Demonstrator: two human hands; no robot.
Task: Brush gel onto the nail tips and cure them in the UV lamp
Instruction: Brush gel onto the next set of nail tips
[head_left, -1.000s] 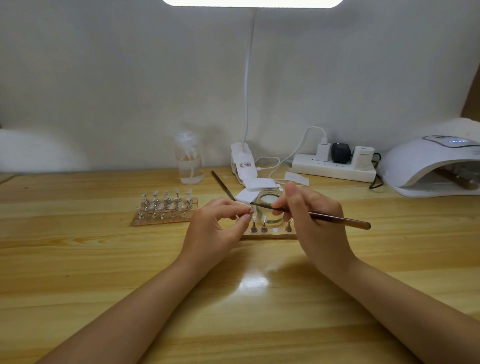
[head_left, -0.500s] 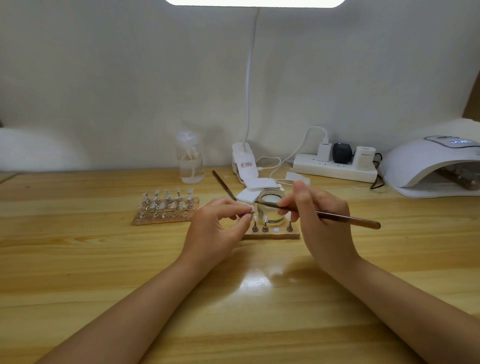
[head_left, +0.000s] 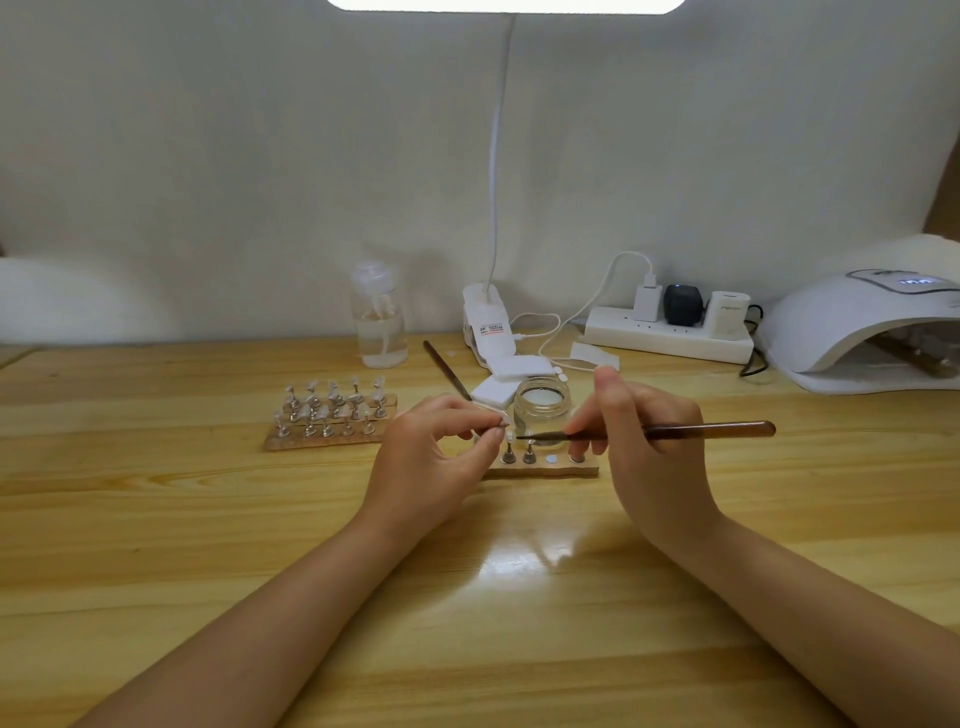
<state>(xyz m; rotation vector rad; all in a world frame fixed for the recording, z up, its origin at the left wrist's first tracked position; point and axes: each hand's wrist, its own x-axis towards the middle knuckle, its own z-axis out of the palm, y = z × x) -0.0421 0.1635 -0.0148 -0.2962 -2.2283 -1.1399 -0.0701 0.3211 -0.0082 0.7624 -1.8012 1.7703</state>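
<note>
My left hand (head_left: 431, 457) pinches a small clear nail tip (head_left: 503, 422) on its stand between thumb and forefinger. My right hand (head_left: 644, 447) holds a brown-handled gel brush (head_left: 711, 430) level, its dark bristle end just right of the nail tip. Behind them a small glass gel jar (head_left: 542, 408) stands open. A wooden holder strip (head_left: 545, 470) below the hands carries two metal stands and bare round pads. The white UV lamp (head_left: 852, 327) sits at the far right, and something lies inside its opening.
A second wooden holder (head_left: 332, 415) with several nail tips sits left of my hands. A clear pump bottle (head_left: 378, 317), a clip lamp base (head_left: 488, 325), white pads (head_left: 498, 389), another brush (head_left: 445, 368) and a power strip (head_left: 670, 332) with plugs line the back of the wooden table.
My right hand has drawn the brush rightward, so its tip has pulled back from the nail tip. My left hand has kept its pinch in the same place.
</note>
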